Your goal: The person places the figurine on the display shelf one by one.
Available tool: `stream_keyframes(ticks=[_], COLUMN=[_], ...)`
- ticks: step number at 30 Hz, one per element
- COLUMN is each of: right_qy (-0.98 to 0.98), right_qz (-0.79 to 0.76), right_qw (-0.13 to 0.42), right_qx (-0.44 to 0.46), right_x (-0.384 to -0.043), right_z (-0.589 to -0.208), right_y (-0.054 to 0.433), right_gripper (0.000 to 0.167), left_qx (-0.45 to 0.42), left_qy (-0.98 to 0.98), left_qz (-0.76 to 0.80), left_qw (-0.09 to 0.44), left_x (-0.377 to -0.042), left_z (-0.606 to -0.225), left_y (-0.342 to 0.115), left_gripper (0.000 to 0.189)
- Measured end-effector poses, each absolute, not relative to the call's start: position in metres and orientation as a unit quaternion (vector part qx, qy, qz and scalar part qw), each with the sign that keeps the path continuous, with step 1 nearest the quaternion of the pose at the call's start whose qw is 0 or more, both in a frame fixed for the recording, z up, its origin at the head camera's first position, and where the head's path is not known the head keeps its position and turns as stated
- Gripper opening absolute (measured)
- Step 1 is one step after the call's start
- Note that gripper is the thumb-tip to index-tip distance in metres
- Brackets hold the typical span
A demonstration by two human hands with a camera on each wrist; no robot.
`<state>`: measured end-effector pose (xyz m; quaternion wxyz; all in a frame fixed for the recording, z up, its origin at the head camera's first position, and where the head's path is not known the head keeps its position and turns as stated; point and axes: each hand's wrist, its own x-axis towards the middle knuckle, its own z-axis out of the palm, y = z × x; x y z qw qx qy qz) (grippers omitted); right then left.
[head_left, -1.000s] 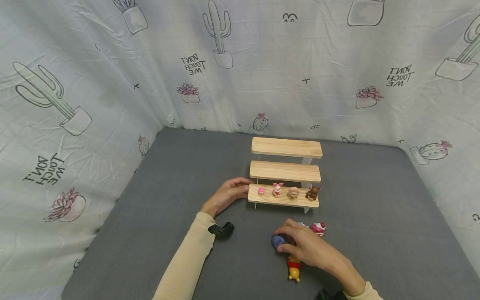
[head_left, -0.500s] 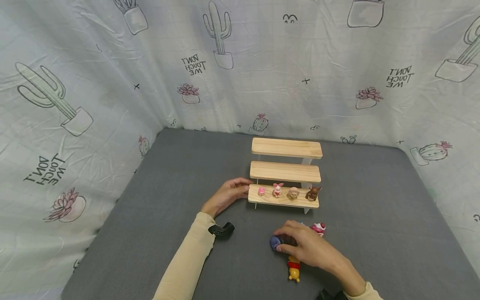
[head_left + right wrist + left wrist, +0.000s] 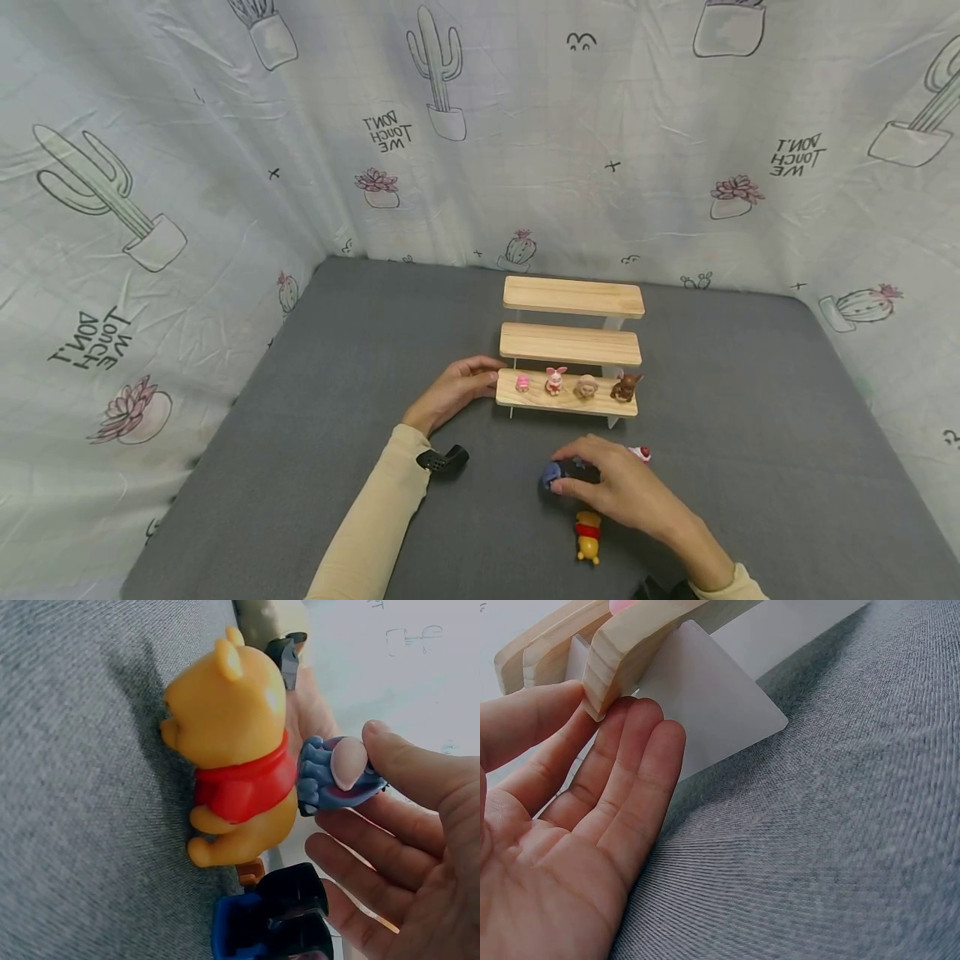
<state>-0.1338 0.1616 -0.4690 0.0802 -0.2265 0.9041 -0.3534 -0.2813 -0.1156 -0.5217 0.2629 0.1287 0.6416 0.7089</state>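
Note:
My left hand [image 3: 453,393] holds the left end of a three-tier wooden display stand [image 3: 570,343]. In the left wrist view its thumb and fingers pinch the corner of the lowest board [image 3: 619,656], beside a white leg panel [image 3: 712,705]. My right hand [image 3: 618,485] pinches a small blue donkey figurine [image 3: 341,771] between thumb and fingers, in front of the stand. A yellow bear figurine [image 3: 588,537] in a red shirt lies just below that hand. Close to the same hand is a black and blue figure [image 3: 289,907], partly cut off in the right wrist view.
On the lowest board stand a small pink figure [image 3: 522,382], a pink rabbit-like figure [image 3: 554,381], a beige figure [image 3: 587,386] and a brown eared figure [image 3: 624,387]. A pink, white and red figure [image 3: 640,453] shows behind my right hand. A cactus-print curtain [image 3: 480,150] surrounds the grey table [image 3: 360,375].
My right hand has shifted slightly up and right with the blue donkey figurine. A dark figure now shows beneath it, and the pink figure behind is more covered. My left hand stays put.

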Motion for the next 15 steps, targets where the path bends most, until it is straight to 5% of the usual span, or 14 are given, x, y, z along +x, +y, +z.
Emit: stream_keyframes(ticks=[15], right_qy=[0.856], right_qz=[-0.438], right_qw=[-0.015], right_qx=[-0.273], right_x=[-0.139], right_z=[-0.458], right_y=[0.171], right_gripper=[0.027], left_qx=[0.128], left_qy=[0.636], left_qz=[0.714], left_qw=[0.265], left_x=[-0.282], left_z=[-0.524], left_y=[-0.116], left_gripper=[0.035])
